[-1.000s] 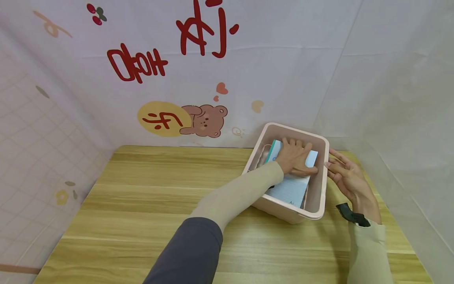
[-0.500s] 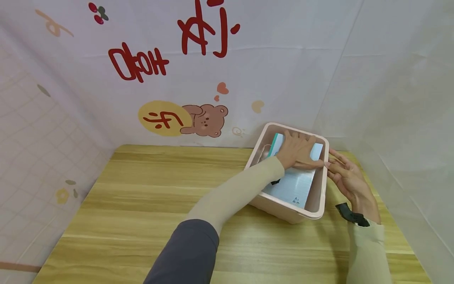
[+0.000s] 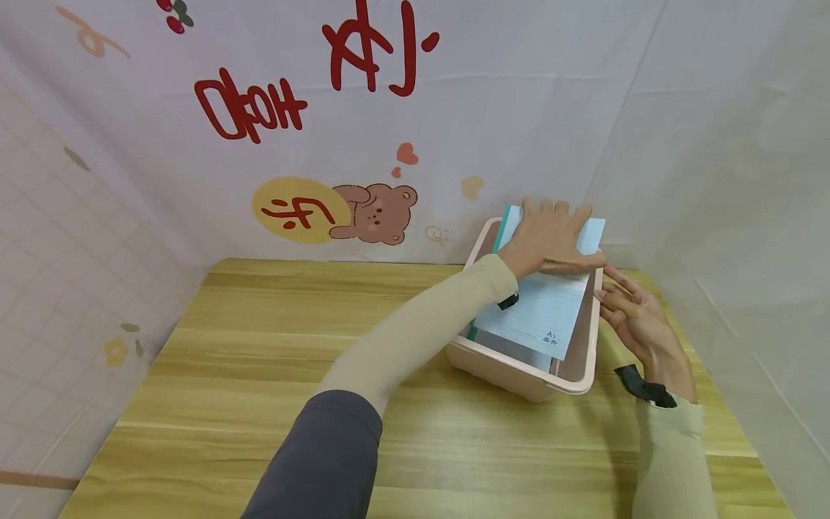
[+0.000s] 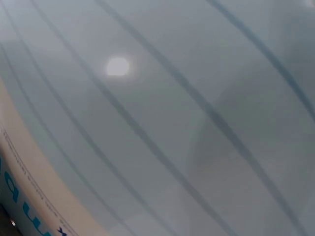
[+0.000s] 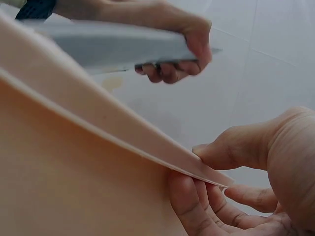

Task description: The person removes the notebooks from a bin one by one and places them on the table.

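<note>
My left hand [image 3: 550, 236] holds a light blue A5 notebook [image 3: 540, 311] with a teal spine, above a pale pink plastic bin [image 3: 496, 369]. In the right wrist view, its fingers curl under the notebook's edge, thumb on the other side. Pale lined cover fills most of the left wrist view, too close to show the fingers. My right hand [image 3: 638, 317] pinches the bin's right rim [image 5: 128, 125] between thumb and fingers. Under the lifted notebook, another flat greyish item [image 3: 512, 349] shows inside the bin; its kind is partly hidden.
The bin stands at the back right of a wood-grain table [image 3: 311, 324], close to the white printed backdrop [image 3: 519, 130]. A pale side sheet [image 3: 739, 238] hangs just right of my right hand.
My left hand has raised the notebook from inside the bin to above its rim, moving up and slightly right. The right hand stays on the rim.
</note>
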Demonstrator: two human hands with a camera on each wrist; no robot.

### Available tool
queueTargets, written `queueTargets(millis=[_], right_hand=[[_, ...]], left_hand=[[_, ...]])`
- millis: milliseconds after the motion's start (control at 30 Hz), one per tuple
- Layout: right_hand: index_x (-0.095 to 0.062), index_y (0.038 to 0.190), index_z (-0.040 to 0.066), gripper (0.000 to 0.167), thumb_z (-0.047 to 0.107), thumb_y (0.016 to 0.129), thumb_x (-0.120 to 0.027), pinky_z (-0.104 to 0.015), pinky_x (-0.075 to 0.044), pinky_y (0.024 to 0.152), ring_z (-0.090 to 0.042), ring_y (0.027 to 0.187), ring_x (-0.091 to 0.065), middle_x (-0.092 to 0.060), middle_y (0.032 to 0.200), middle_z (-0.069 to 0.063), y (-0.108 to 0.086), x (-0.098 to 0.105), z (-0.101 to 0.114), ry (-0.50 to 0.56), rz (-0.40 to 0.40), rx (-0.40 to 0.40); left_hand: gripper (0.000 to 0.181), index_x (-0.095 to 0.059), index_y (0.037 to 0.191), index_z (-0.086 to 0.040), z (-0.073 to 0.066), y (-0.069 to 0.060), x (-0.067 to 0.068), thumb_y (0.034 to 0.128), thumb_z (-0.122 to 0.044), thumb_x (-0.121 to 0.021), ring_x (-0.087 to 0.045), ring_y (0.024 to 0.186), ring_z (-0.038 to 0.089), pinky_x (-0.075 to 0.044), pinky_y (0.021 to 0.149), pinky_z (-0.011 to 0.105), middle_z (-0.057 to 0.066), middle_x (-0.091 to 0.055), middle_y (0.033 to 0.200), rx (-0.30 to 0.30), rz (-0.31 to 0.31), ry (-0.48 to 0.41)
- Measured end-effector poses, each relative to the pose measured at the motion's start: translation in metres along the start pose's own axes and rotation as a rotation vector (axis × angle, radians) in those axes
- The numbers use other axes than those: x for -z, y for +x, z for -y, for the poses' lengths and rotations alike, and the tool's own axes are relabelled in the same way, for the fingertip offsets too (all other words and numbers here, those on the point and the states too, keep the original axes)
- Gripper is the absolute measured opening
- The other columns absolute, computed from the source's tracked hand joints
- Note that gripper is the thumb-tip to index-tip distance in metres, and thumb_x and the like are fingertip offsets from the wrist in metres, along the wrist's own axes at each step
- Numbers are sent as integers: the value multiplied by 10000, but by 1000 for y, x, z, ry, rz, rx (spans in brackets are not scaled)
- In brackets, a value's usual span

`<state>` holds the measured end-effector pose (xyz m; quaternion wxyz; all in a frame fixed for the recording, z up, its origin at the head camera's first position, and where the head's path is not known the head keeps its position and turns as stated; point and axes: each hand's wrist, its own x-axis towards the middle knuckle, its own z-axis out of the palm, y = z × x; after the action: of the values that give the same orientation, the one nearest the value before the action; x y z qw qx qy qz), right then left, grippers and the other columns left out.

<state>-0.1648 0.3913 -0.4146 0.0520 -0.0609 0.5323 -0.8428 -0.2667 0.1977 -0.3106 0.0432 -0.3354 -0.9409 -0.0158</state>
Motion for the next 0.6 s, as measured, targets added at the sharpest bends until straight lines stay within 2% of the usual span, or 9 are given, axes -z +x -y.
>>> queueTargets(millis=[100, 333, 600], right_hand=[[0, 1637, 20, 788, -117, 1019, -469, -249, -586, 893, -140, 1066, -707, -665, 1223, -59, 0, 0, 1, 9, -1, -1], [-7, 1635, 6, 782, -129, 1016, -465, -261, -591, 885, -165, 1051, -713, -669, 1211, -85, -1, 0, 1, 16, 3, 1], [-36, 1634, 6, 773, -135, 1010, -471, -271, -592, 893, -187, 1074, -720, -677, 1237, -98, 0, 2, 0, 25, 1, -3]], left_hand=[[912, -306, 1568, -380, 6, -1, 14, 820, -895, -385, -526, 1308, 175, -342, 1076, 521, -73, -547, 1449, 3, -15, -11], [838, -336, 1532, -362, 24, -11, 50, 841, -836, -367, -545, 1249, 154, -361, 1024, 488, -77, -561, 1409, 33, -72, -24], [732, -408, 1442, -290, 59, -30, 82, 867, -741, -374, -534, 1047, 139, -364, 912, 428, -58, -594, 1222, 72, -166, -52]])
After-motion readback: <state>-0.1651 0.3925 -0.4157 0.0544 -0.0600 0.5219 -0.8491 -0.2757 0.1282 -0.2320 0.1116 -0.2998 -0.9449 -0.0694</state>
